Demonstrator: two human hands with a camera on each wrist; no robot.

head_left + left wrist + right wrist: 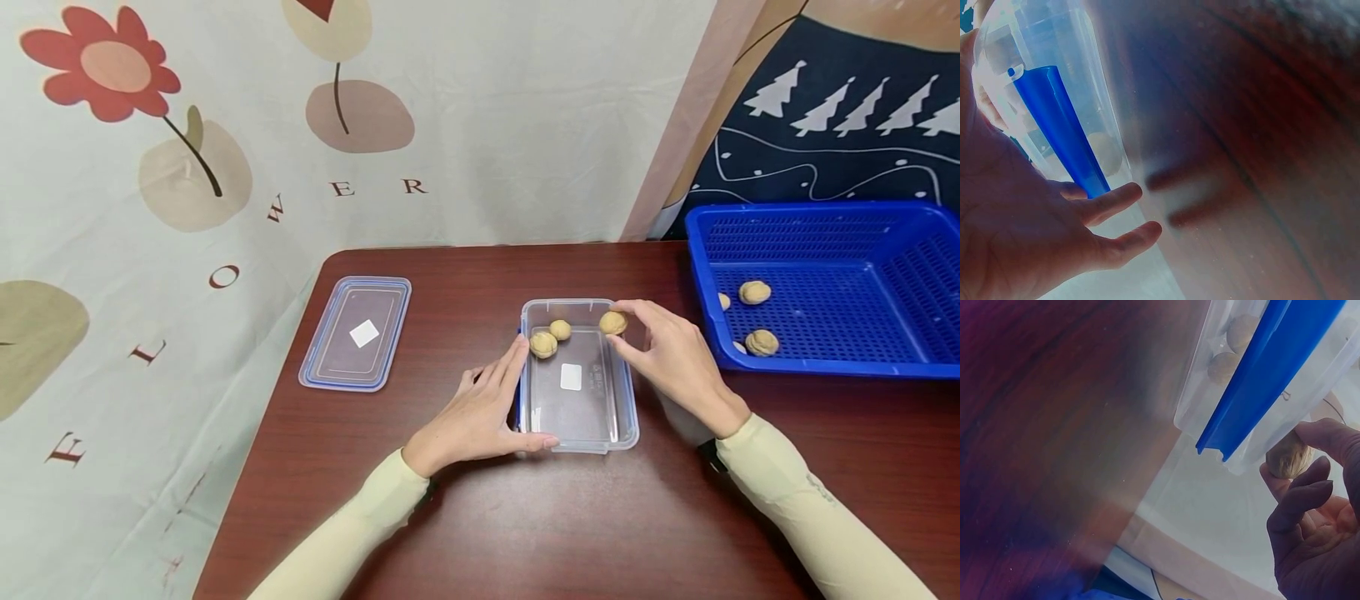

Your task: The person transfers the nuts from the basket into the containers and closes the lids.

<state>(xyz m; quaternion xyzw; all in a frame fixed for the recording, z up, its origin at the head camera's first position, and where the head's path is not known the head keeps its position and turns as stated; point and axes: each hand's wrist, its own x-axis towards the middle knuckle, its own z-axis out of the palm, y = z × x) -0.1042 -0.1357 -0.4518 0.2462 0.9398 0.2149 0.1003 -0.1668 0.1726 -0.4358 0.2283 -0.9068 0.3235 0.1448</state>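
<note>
A clear plastic food container [587,417] with two walnuts [543,344] inside its far left corner stands on the table. My right hand [675,358] pinches another walnut [612,322] between thumb and fingertips over the container's far right corner. In the right wrist view that walnut [1289,456] shows close by the container's rim and blue side clip [1272,375]. With its fingers extended, my left hand [480,408] rests against the container's left side, the thumb lying across the near rim. The left wrist view shows its fingers beside the other blue clip [1060,125].
A blue perforated basket [840,367] at the right holds several walnuts [754,292] along its left side. To the left lies a clear lid [341,358] with a blue seal and a white label. Printed cloth [510,125] hangs behind the brown table [465,283].
</note>
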